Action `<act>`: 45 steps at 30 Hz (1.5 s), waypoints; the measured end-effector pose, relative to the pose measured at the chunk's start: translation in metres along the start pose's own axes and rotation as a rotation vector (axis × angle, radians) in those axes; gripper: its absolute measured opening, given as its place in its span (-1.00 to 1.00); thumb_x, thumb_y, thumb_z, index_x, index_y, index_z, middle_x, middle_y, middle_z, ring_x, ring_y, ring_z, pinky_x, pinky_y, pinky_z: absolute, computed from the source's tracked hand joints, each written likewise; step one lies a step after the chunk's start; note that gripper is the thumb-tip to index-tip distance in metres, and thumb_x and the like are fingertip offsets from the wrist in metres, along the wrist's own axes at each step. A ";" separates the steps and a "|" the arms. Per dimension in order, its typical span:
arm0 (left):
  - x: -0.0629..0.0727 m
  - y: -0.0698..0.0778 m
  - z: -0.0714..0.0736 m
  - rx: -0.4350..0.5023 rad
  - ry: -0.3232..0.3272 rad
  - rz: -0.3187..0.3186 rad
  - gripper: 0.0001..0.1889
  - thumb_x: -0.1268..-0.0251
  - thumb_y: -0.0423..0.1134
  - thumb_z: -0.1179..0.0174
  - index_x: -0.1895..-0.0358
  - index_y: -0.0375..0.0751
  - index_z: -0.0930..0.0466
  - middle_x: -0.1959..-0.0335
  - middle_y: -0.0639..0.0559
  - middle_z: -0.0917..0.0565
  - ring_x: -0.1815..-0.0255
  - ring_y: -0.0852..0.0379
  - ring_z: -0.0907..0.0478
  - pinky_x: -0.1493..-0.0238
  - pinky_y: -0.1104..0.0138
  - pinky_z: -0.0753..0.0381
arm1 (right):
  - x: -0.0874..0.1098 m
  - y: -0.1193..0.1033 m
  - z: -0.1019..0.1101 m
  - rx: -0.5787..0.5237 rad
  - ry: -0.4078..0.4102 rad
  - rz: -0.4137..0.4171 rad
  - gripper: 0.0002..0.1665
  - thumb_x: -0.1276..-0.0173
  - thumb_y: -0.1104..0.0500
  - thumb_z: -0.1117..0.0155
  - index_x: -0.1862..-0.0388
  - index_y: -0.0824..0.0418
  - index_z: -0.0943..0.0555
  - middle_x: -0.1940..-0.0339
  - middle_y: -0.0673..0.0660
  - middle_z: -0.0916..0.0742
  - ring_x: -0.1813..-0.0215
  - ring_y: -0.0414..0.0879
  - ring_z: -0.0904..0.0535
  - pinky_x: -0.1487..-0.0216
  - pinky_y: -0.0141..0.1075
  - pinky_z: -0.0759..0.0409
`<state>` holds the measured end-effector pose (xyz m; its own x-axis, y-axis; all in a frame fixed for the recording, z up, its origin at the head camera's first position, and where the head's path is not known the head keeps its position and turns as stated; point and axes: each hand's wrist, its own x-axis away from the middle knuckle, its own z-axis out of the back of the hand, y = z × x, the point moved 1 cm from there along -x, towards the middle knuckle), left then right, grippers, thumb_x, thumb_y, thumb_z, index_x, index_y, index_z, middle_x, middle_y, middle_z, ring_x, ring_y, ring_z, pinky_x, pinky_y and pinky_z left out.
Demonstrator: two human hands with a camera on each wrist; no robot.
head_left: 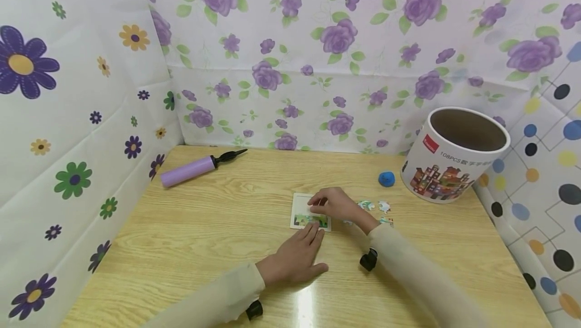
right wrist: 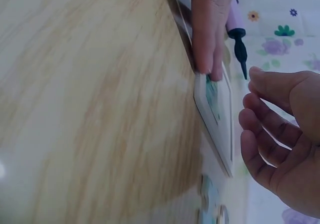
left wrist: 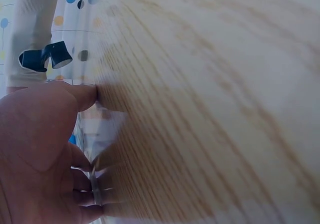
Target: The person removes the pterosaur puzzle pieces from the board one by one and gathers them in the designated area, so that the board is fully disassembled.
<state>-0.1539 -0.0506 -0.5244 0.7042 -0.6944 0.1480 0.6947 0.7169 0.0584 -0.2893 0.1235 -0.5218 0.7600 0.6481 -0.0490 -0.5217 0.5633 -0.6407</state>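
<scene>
A small white puzzle tray (head_left: 299,201) lies on the table, its near part filled with green picture pieces (head_left: 301,220). My left hand (head_left: 297,255) rests its straight fingers on the tray's near edge, thumb spread aside. Above the tray's far right part hovers my right hand (head_left: 338,204), fingers loosely bent. The right wrist view shows that hand (right wrist: 285,134) with its thumb apart from the fingers and no piece visible between them. Loose jigsaw pieces (head_left: 384,207) lie right of the tray, partly behind the right forearm.
A large white printed bucket (head_left: 449,166) stands at the back right, with a small blue lump (head_left: 386,179) beside it. At the back left lies a purple hand pump (head_left: 188,171) with a black nozzle. Patterned cloth (head_left: 272,91) walls the table on three sides.
</scene>
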 end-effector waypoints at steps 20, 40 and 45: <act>-0.001 -0.001 -0.003 -0.002 0.004 -0.002 -0.12 -0.60 0.29 0.18 -0.62 -0.38 0.01 -0.65 -0.30 -0.02 -0.68 -0.12 0.06 -0.61 0.20 -0.04 | -0.017 -0.007 -0.021 0.018 -0.061 0.009 -0.83 -0.43 0.07 -0.40 0.07 0.04 -0.83 0.17 -0.09 -0.79 0.22 -0.32 -0.67 0.15 -0.34 -0.67; -0.001 -0.002 -0.007 -0.040 0.030 -0.006 -0.12 -0.59 0.29 0.17 -0.61 -0.42 -0.03 -0.64 -0.31 -0.05 -0.68 -0.13 0.06 -0.62 0.20 -0.01 | -0.017 -0.008 -0.029 -0.085 -0.044 0.005 -0.92 -0.41 0.12 -0.43 0.18 0.07 -0.78 0.38 -0.14 -0.76 0.38 -0.26 -0.65 0.28 -0.33 -0.64; -0.002 -0.002 -0.007 -0.048 0.047 -0.016 -0.12 -0.58 0.29 0.15 -0.59 -0.44 -0.07 -0.63 -0.33 -0.08 -0.67 -0.14 0.02 -0.61 0.18 -0.03 | -0.016 -0.008 -0.029 -0.086 -0.039 -0.012 -0.93 -0.40 0.12 -0.43 0.18 0.06 -0.78 0.40 -0.15 -0.76 0.39 -0.27 -0.65 0.30 -0.35 -0.64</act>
<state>-0.1553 -0.0513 -0.5319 0.6981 -0.7088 0.1010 0.7115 0.7026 0.0128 -0.2862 0.0932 -0.5384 0.7497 0.6617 -0.0120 -0.4759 0.5264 -0.7046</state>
